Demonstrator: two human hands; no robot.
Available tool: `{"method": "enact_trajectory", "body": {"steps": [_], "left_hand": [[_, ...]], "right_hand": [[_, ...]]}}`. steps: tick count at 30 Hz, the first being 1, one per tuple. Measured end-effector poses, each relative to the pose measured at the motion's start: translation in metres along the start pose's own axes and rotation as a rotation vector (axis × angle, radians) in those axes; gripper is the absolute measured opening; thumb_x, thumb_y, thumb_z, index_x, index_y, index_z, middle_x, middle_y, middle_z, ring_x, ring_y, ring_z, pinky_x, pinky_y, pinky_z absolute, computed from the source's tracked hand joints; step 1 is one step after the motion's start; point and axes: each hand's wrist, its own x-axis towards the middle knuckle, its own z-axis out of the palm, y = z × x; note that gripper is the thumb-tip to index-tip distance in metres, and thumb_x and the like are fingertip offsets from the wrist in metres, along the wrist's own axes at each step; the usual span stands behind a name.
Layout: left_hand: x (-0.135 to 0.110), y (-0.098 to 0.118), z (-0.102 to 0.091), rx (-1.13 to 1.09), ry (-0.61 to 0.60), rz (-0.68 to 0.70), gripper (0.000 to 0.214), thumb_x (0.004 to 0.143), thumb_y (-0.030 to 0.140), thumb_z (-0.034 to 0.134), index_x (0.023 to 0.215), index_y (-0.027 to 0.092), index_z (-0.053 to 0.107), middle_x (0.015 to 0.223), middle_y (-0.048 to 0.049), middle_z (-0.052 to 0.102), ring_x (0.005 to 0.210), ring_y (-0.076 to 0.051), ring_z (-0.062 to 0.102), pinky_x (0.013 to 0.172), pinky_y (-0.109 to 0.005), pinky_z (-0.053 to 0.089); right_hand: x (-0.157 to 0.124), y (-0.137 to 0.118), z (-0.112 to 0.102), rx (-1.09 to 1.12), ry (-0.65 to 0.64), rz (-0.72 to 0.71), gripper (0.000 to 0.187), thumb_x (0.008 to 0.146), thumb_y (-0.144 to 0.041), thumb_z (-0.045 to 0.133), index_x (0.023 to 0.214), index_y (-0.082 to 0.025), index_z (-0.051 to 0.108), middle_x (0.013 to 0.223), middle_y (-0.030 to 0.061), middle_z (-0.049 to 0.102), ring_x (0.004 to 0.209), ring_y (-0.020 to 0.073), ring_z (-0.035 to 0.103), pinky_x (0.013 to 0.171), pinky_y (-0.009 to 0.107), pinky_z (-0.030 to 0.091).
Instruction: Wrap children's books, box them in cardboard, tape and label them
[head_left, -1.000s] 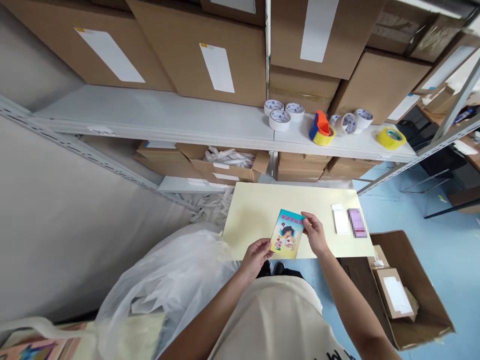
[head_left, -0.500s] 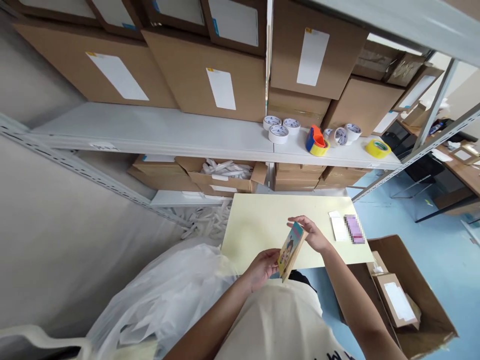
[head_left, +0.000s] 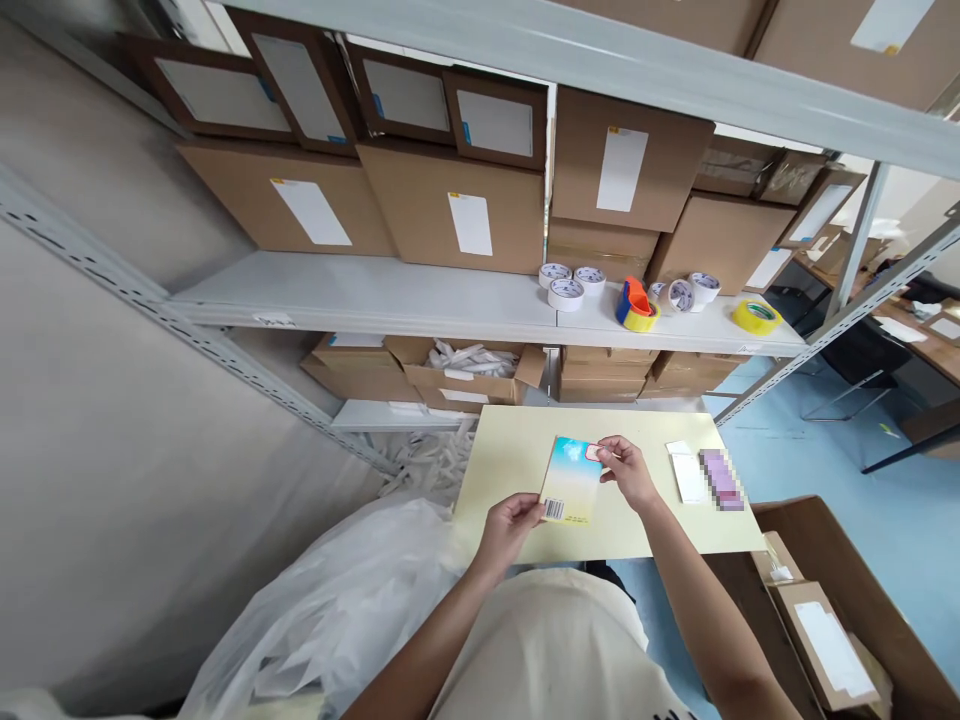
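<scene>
A small book (head_left: pixel 571 482) is held above the pale yellow table (head_left: pixel 499 470), its blue-to-yellow back cover facing me. A barcode shows at its lower left and a small red-edged white label (head_left: pixel 592 453) at its upper right corner. My left hand (head_left: pixel 510 525) pinches the lower left corner between thumb and fingers. At the upper right corner my right hand (head_left: pixel 626 470) is closed on the book, thumb by the label. To the right on the table lie a white slip (head_left: pixel 688 473) and a blurred purple item (head_left: pixel 721 480).
Behind the table stands a grey metal shelf (head_left: pixel 375 295) with cardboard boxes (head_left: pixel 465 210), several tape rolls (head_left: pixel 566 293) and an orange-blue tape dispenser (head_left: pixel 634 302). An open carton (head_left: pixel 840 545) is at the right, a plastic bag (head_left: pixel 337 600) at the left.
The book has turned from its tilted, illustrated front cover to its back cover, facing me. My right hand has come from open fingers beside it to a grip on the upper corner. The view has shifted.
</scene>
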Motion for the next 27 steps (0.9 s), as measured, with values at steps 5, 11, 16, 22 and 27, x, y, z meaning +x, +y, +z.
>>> {"method": "enact_trajectory", "body": {"steps": [5, 11, 16, 22, 27], "left_hand": [[-0.001, -0.009, 0.006, 0.012, 0.029, 0.019, 0.042, 0.048, 0.047, 0.088, 0.072, 0.016, 0.074, 0.076, -0.0077, 0.076, 0.076, -0.024, 0.071, 0.076, -0.038, 0.059], [-0.002, -0.01, 0.004, 0.014, 0.002, 0.034, 0.038, 0.051, 0.044, 0.087, 0.075, 0.016, 0.076, 0.079, -0.0085, 0.077, 0.078, -0.025, 0.072, 0.077, -0.038, 0.059], [-0.001, -0.015, 0.002, 0.01, -0.027, 0.043, 0.036, 0.052, 0.041, 0.086, 0.078, 0.017, 0.077, 0.083, -0.0101, 0.078, 0.082, -0.027, 0.073, 0.081, -0.039, 0.059], [-0.002, -0.021, -0.001, -0.003, -0.054, 0.031, 0.042, 0.053, 0.045, 0.086, 0.082, 0.016, 0.077, 0.084, -0.0105, 0.078, 0.085, -0.028, 0.072, 0.084, -0.04, 0.058], [-0.002, -0.019, -0.001, -0.099, -0.093, -0.082, 0.05, 0.05, 0.049, 0.089, 0.085, 0.016, 0.077, 0.091, -0.0123, 0.077, 0.085, -0.024, 0.072, 0.088, -0.038, 0.055]], "right_hand": [[-0.006, 0.006, 0.0, 0.056, 0.05, 0.007, 0.045, 0.061, -0.055, 0.08, 0.087, -0.02, 0.067, 0.079, 0.0012, 0.071, 0.061, 0.0124, 0.063, 0.056, 0.028, 0.055], [-0.012, 0.006, -0.003, 0.071, 0.059, -0.014, 0.046, 0.062, -0.057, 0.079, 0.088, -0.02, 0.068, 0.077, 0.0014, 0.071, 0.062, 0.0143, 0.065, 0.06, 0.031, 0.056], [-0.012, 0.01, -0.004, 0.055, 0.077, -0.041, 0.047, 0.061, -0.058, 0.079, 0.087, -0.02, 0.068, 0.076, 0.0018, 0.072, 0.062, 0.0145, 0.064, 0.057, 0.03, 0.054], [-0.011, 0.016, -0.007, 0.061, 0.03, -0.047, 0.046, 0.066, -0.057, 0.076, 0.094, -0.021, 0.071, 0.077, 0.0018, 0.071, 0.063, 0.0148, 0.064, 0.062, 0.031, 0.053], [-0.008, 0.014, -0.01, 0.011, -0.08, -0.126, 0.043, 0.07, -0.05, 0.076, 0.107, -0.027, 0.072, 0.087, 0.0021, 0.07, 0.076, 0.0168, 0.064, 0.073, 0.034, 0.052]]}}
